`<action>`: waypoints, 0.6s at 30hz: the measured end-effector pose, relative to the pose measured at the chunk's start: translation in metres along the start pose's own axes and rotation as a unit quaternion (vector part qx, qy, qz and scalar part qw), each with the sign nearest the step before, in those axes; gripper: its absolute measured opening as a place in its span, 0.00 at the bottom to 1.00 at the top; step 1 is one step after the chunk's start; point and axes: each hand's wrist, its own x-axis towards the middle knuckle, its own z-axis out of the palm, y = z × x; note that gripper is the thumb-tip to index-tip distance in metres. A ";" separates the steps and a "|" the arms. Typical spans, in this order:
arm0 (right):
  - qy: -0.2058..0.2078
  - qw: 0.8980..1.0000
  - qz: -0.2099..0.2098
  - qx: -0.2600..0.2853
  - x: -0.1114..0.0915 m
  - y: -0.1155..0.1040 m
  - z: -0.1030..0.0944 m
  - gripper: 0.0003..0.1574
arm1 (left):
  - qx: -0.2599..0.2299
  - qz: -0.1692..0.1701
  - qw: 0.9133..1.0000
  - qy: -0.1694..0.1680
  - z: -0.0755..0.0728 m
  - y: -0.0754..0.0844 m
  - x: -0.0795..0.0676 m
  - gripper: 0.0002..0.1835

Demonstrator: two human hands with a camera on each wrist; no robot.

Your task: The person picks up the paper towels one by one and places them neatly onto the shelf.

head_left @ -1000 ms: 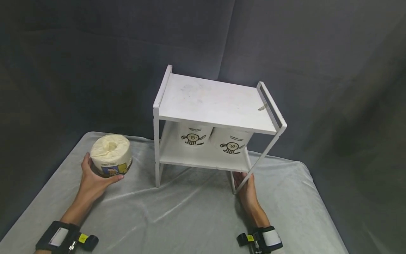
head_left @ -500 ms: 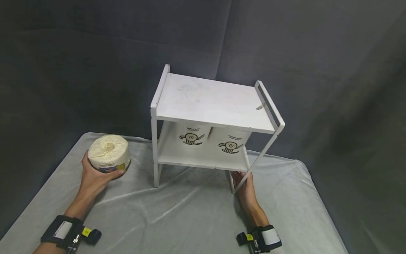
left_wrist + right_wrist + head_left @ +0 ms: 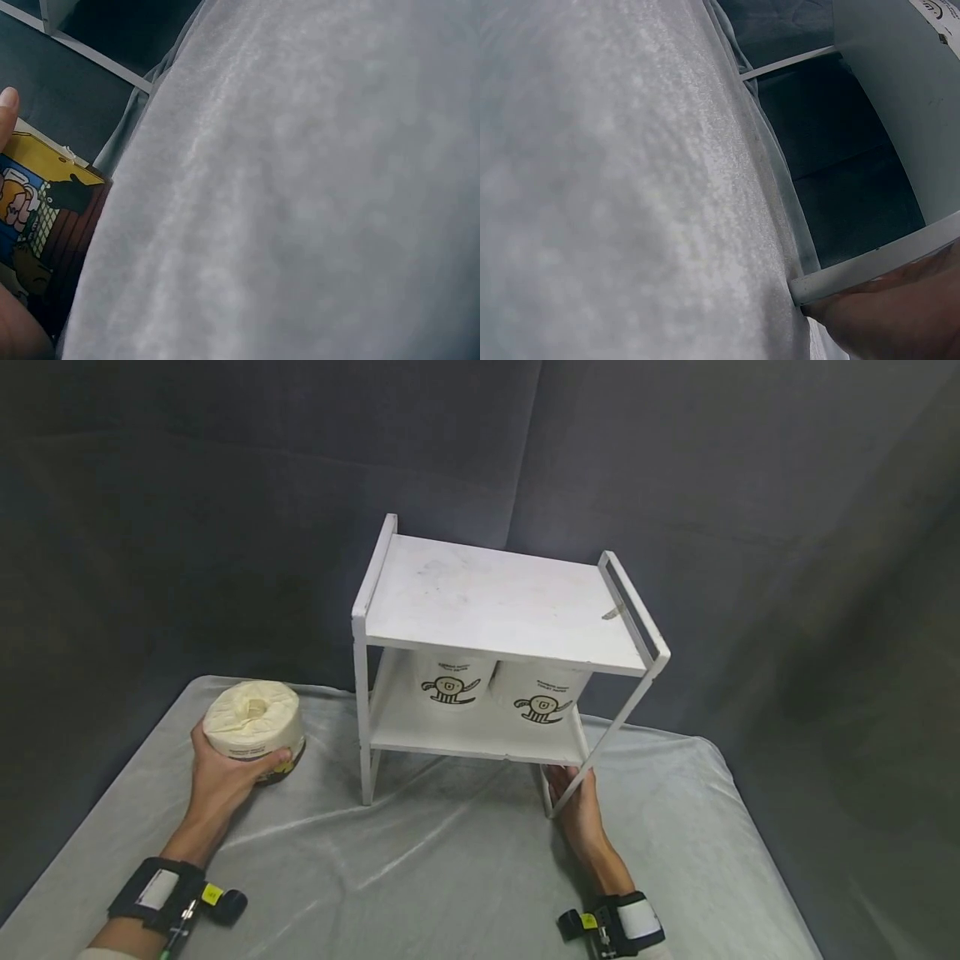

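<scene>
Left of the white rack (image 3: 487,597), a wrapped paper roll (image 3: 251,714) is sitting in the left hand (image 3: 219,781), whose fingers are gripping its side while the thumb is pressing across its front. Its cream wrapper is puckering toward a hollow centre (a patch of colourful print is showing below the thumb). At the rack's slanting right leg (image 3: 609,737), the right hand (image 3: 583,814) is resting low, partly behind the bar; whether its fingers are gripping, I cannot tell. The rack's lower shelf (image 3: 457,737) is holding two white rolls (image 3: 450,685), each bearing a cartoon figure. Soft, creased grey cloth (image 3: 420,877) is spreading beneath the rack, giving room between rack and held roll; behind the rack, dark fabric (image 3: 225,527) is hanging.
</scene>
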 end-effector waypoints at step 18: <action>-0.001 1.000 -0.011 0.020 0.001 0.000 0.000 0.43 | -0.010 0.003 1.000 0.023 0.004 -0.002 0.001 0.67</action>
